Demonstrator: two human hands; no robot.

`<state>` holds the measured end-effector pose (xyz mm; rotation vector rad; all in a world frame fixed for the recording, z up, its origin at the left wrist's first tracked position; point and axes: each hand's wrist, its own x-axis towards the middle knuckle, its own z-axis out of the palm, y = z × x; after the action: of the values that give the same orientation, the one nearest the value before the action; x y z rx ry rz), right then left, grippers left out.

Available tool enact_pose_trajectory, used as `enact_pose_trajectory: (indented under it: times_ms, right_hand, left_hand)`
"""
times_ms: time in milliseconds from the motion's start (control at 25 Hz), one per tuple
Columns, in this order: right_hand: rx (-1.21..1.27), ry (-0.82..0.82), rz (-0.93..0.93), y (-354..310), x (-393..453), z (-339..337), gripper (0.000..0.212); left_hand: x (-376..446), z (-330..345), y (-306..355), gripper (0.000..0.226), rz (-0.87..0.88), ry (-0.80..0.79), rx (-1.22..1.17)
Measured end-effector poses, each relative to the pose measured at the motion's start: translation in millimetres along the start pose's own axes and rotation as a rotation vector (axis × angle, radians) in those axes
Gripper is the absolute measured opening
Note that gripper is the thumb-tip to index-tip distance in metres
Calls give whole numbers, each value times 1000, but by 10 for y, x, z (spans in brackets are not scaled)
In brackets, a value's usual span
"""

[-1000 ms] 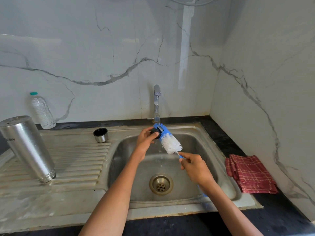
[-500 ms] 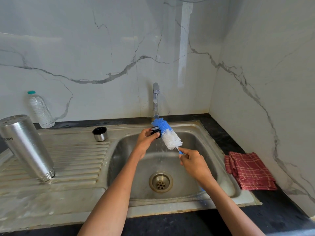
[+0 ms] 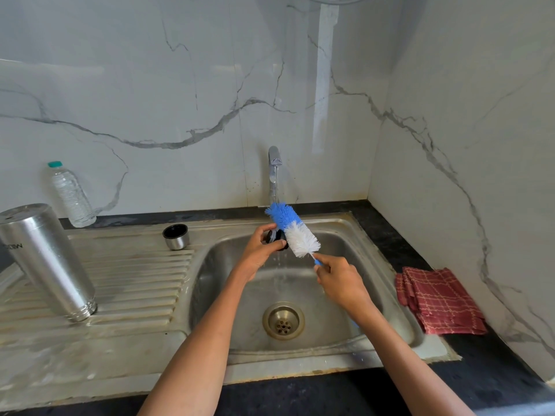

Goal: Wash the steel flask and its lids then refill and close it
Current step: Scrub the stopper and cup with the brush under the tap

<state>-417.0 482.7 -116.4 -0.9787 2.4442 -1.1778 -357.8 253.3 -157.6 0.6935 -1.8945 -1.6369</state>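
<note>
Head view, left grip: the left hand [image 3: 260,249] has fingers and thumb curled round the small black lid [image 3: 277,237], holding it over the sink [image 3: 345,232] under the tap [image 3: 274,172].
Head view, right grip: the right hand [image 3: 339,279] pinches the handle of the brush [image 3: 292,231], fingers clamped on it just below the white bristles.
Contact: the bristles lie against the lid, on the far side of the left grip; the blue tip points up and away towards the tap.
Change: a second ago the brush lay flatter and lower across the lid; now it has tipped up and slid along, so its blue end stands above the left grip. Both grips have stayed where they were.
Meaning: I judge a scrubbing stroke on the lid is under way, so the washing is not done; refilling and closing still wait.
Water: a thin stream falls just below the lid.
Flask: the flask [image 3: 45,259] stands mouth down, well left of the left grip, on the ribbed draining part of the surface [image 3: 135,283].
Cap: a steel cap [image 3: 175,236] sits open side up, left of the left grip, between it and the flask.
Surface: a plastic bottle [image 3: 70,195] stands behind the flask; a red cloth [image 3: 440,300] lies right of the right grip.
Room: marble-look wall [image 3: 180,85] behind and to the right.
</note>
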Motion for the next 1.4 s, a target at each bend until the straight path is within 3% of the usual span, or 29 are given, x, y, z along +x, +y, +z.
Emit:
enact_pose_trajectory:
  times_ms: [240,440,720,920,1000,1200,1400]
  right_hand:
    - [-204,-4,-108,8,-222,-9,35]
    - [-403,90,-193,-43,-118,-7,38]
    - [-562,75,-227,100,-277,23,46]
    - [-574,96,-220,78,-124,-41,50]
    - [-568,92,-232,69,-109,-46,49]
    - [-435,77,-259,147,-339,-51,42]
    - [-317,92,-223,37,-201,11,40]
  left_hand:
    - [53,-98,-31,54,11,172,-38]
    - [3,2,17,68,26,109,47]
    - [65,-58,-51,47,57,287,146]
    - [103,111,-100,57,31,112,238]
    - [128,140,-112,57,3,134,138]
    - [119,88,-19,27,-202,152,-463]
    - [67,195,6,42,-267,135,-566]
